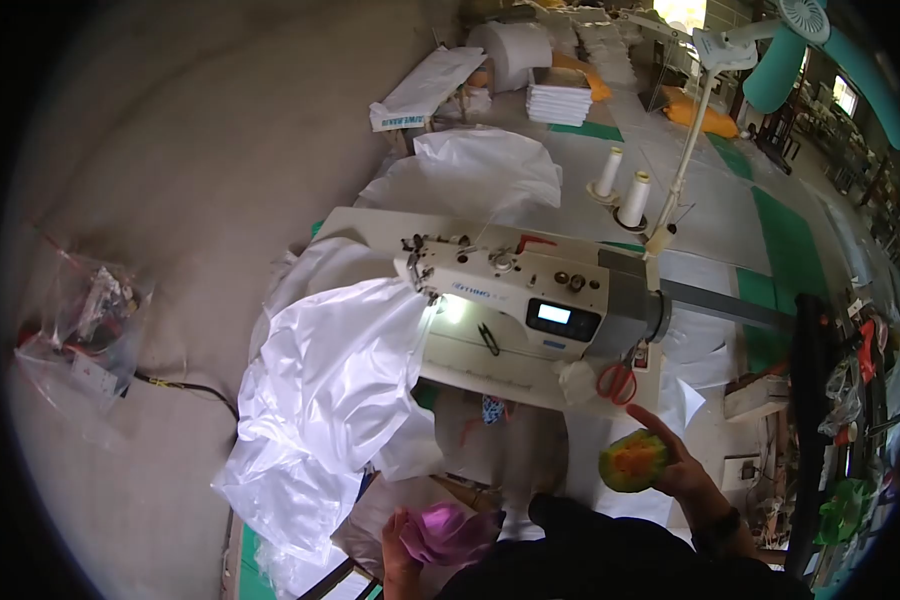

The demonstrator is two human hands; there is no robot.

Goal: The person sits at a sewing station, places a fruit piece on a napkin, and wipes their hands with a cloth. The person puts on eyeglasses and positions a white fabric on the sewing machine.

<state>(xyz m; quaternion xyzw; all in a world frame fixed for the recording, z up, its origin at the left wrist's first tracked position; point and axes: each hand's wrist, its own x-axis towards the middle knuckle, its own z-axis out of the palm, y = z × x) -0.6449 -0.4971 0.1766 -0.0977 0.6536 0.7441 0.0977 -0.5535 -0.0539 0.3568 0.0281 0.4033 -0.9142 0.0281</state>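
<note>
My right hand (pixel 680 468) grips a piece of fruit (pixel 633 461) with green rind and orange flesh, perhaps melon, near the front right of the sewing machine; its index finger points outward. Low in the view, my left hand (pixel 400 552) is closed on a crumpled pink-purple sheet (pixel 448 532); whether it is cloth or plastic I cannot tell. The white sewing machine (pixel 510 285) has its lamp and small screen lit. Shiny white fabric (pixel 320 390) drapes over the machine's left end and hangs down. Red-handled scissors (pixel 617 383) and dark thread snips (pixel 488 339) lie by the machine.
Two white thread cones (pixel 633 200) stand behind the machine. A fan (pixel 804 20) hangs on a pole at upper right. Stacked white pieces (pixel 559 97) and orange sacks (pixel 698 112) lie farther back. On the left floor is a clear plastic bag (pixel 95 320) beside a black cable (pixel 185 387).
</note>
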